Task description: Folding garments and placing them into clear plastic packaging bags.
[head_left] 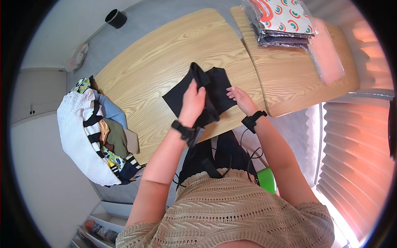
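Note:
A black garment (219, 89), shaped like a pair of shorts, is partly folded over the wooden table (165, 53) near its front edge. My left hand (193, 102) is closed on the raised fold in its middle, thumb on top. At the garment's right edge, my right hand (242, 100) has its fingers stretched out and loosely apart, the tips close to the cloth. Whether they touch it I cannot tell. Each wrist wears a black strap with a small device.
A heap of mixed clothes (113, 132) lies at the table's left end. On the adjoining right table (285, 78) are a stack of plastic-bagged garments (285, 25) and a pink bagged item (326, 53). A black bin (115, 19) stands beyond; a green seat (266, 180) is beside me.

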The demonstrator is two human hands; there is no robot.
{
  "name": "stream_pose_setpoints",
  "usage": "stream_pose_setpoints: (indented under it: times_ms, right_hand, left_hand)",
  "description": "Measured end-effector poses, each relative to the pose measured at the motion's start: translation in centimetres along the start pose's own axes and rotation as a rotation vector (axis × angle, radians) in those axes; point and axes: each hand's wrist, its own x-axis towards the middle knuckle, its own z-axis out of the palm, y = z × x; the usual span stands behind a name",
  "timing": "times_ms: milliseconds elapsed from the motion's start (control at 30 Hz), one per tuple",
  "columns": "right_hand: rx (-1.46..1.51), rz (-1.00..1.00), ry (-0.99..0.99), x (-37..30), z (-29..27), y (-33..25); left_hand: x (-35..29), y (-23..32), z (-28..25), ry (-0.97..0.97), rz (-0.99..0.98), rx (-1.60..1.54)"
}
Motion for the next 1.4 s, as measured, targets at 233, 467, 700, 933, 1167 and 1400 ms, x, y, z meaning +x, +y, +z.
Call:
stream_pose_setpoints:
  times_ms: [233,467,700,933,1167,1400]
  right_hand:
    - [-0.047,0.103,0.076,0.9,-1.0,0.7]
    - [-0.299,-0.094,0.158,0.0,0.5,-0.2]
    - [-0.322,-0.047,0.335,0.3,1.1,1.0]
    - [-0.787,-0.198,0.284,5.1,1.4,-3.7]
    - [-0.646,-0.223,0.209,9.9,2.8,-4.9]
    - [-0.647,-0.072,0.287,10.0,3.0,-4.2]
  left_hand:
    - [2.7,-2.9,5.5,-0.200,-0.186,-0.106]
    - [-0.1,-5.4,-2.5,0.027,0.375,0.538]
    - [-0.7,-8.5,-3.1,-0.097,0.380,0.927]
    - [-0.5,-10.1,-2.8,-0.108,0.345,0.969]
    - [-0.5,-9.7,-2.7,-0.115,0.329,0.924]
    - [-1.3,-9.7,-2.6,-0.087,0.346,0.974]
